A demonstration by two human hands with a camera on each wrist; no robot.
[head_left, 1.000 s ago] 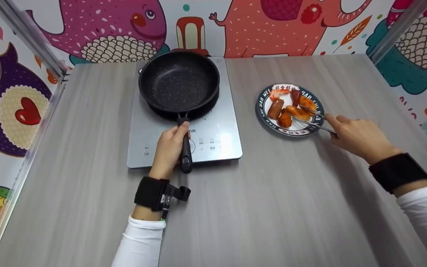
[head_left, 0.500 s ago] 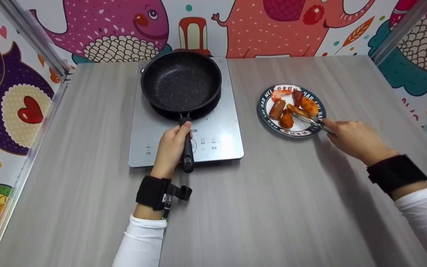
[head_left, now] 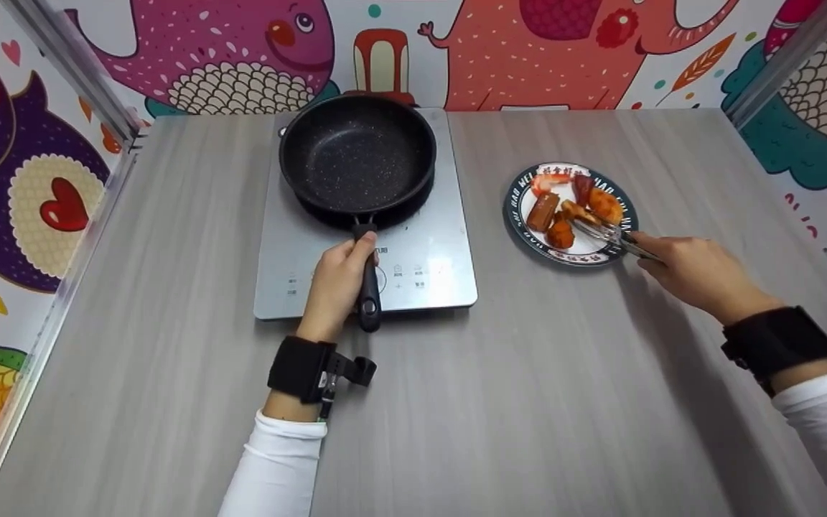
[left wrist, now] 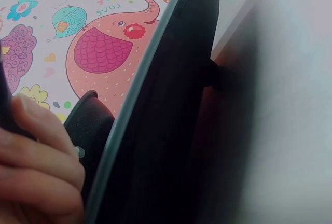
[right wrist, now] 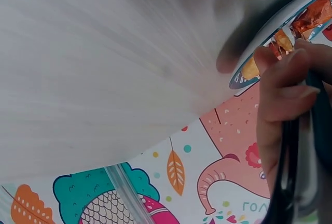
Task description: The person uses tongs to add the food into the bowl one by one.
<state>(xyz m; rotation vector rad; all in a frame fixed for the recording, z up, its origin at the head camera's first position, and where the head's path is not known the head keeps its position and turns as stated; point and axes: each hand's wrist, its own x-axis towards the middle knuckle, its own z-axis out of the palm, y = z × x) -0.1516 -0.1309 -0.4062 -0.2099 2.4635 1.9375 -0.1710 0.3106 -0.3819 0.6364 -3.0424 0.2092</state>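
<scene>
My left hand [head_left: 334, 287] grips the black handle [head_left: 370, 305] of a speckled black frying pan [head_left: 356, 154], which sits on a silver induction cooktop [head_left: 435, 276]. Its curled fingers also show in the left wrist view, beside the cooktop's edge [left wrist: 137, 94]. On the right, my right hand [head_left: 697, 269] holds metal tongs [head_left: 611, 235] by the arms. The tongs' tips close on a golden-brown food piece [head_left: 577, 212] on the dark-rimmed plate [head_left: 517, 228]. Around it lie a brown sausage-like piece [head_left: 543, 210], an orange lump [head_left: 561, 234] and a yellow round piece [head_left: 605, 206].
A reddish-white piece [head_left: 548, 181] and a dark red one [head_left: 583, 189] lie at the plate's far side. The grey wood-grain table [head_left: 500, 402] meets cartoon-printed walls [head_left: 528, 57] at the back and sides. A metal post [head_left: 72, 64] stands at the back left corner.
The tongs in my right hand have closed from spread arms onto the golden-brown piece. My left hand keeps its grip on the pan handle; the head view has shifted slightly.
</scene>
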